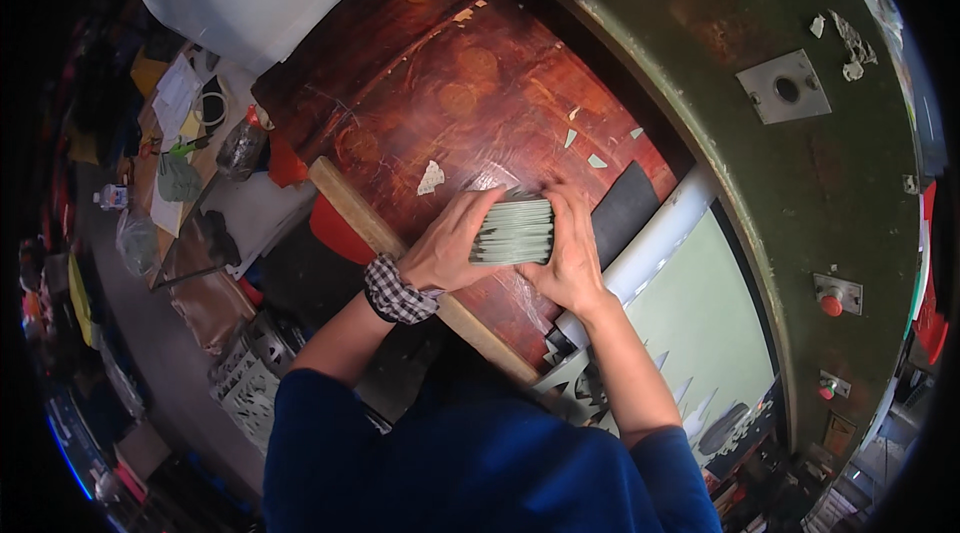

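Note:
Between my two hands is a thick stack of thin pale-green sheets [515, 233], its layered edges facing me. My left hand [455, 238], with a checked scrunchie [398, 291] round the wrist, grips the stack's left side. On the opposite side my right hand [570, 248] presses against it, thumb at the near corner. The stack is over the reddish-brown wooden table [430, 63], close to its near wooden edge strip [365, 218]; whether it rests on the table I cannot tell.
Pale-green scraps [597, 162] and a torn whitish piece [431, 178] lie on the table. Right of my hands are a dark flat sheet [625, 208], a white roller [660, 233] and pale-green sheet material [700, 303]. A green machine panel [740, 153] with a red button [831, 305] curves along the right.

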`<action>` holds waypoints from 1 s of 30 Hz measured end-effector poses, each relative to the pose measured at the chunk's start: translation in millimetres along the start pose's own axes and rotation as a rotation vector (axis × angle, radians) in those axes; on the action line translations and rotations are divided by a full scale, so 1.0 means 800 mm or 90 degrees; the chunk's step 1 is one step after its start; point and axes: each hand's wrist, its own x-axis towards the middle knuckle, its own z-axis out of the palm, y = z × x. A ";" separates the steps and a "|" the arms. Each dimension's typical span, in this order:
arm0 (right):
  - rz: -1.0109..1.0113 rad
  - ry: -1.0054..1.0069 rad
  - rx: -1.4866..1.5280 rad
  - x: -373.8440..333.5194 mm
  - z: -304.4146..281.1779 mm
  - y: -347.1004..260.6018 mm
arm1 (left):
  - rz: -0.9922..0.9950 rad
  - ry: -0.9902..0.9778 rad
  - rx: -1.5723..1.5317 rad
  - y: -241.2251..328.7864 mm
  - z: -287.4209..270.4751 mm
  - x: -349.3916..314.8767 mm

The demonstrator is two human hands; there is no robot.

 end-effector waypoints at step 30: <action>0.345 0.399 0.114 -0.195 -0.087 -0.018 | -0.383 0.370 -0.348 -0.061 -0.110 0.016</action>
